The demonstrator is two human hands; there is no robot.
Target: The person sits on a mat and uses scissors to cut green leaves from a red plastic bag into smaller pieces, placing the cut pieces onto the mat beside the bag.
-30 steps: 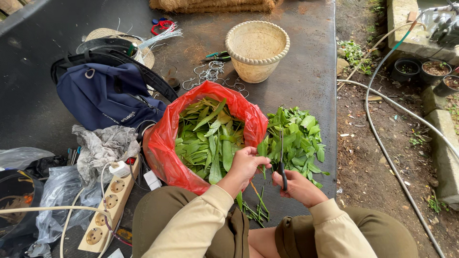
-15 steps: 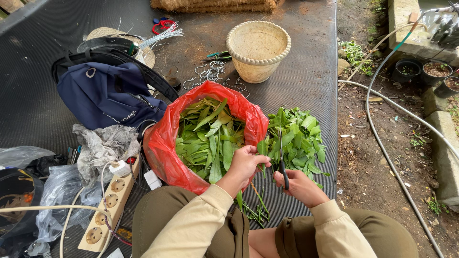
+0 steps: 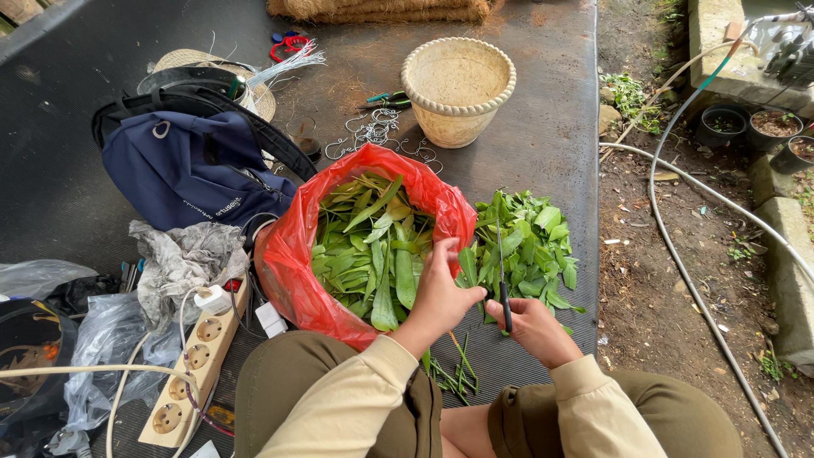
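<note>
Scissor blades (image 3: 500,254) half lost among leaves (image 3: 530,246), handles inside right hand (image 3: 532,329)
</note>
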